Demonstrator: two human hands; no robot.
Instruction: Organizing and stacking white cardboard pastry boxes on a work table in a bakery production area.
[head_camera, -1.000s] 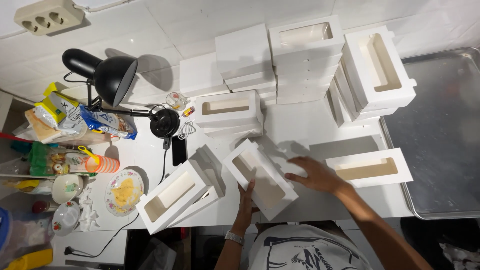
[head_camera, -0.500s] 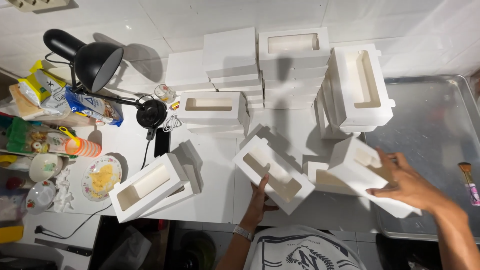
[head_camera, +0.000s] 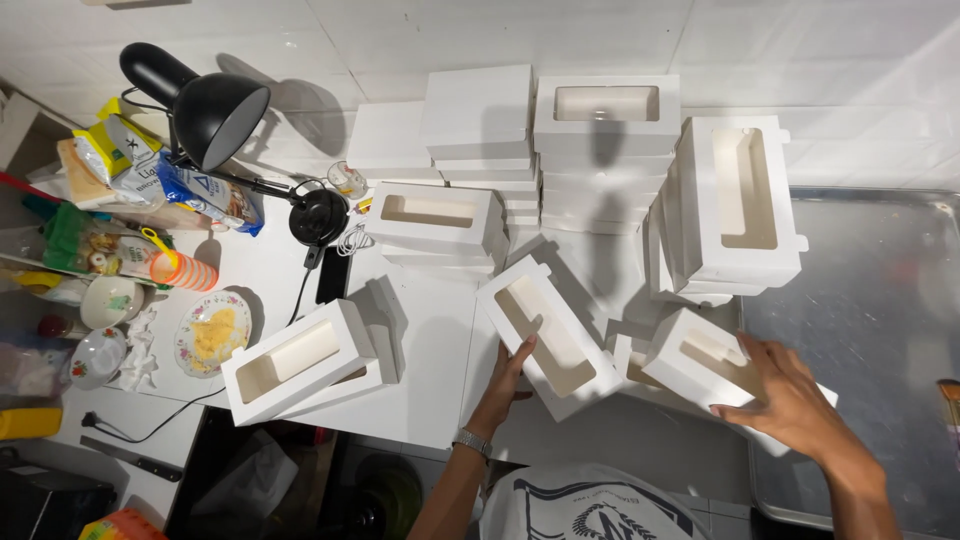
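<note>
The left hand (head_camera: 510, 378) lies flat and open against the near end of a long white window box (head_camera: 548, 335), which is empty inside and slants away to the upper left. Just right of that box, the right hand (head_camera: 790, 395) spreads open on top of a second white box (head_camera: 705, 362), whose long side runs down to the right. Behind the window box stand stacks of white boxes (head_camera: 560, 150), all empty too.

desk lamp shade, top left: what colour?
Black. The lamp shade and its arm are glossy black, clearest in the head view, beside the white window boxes.
</note>
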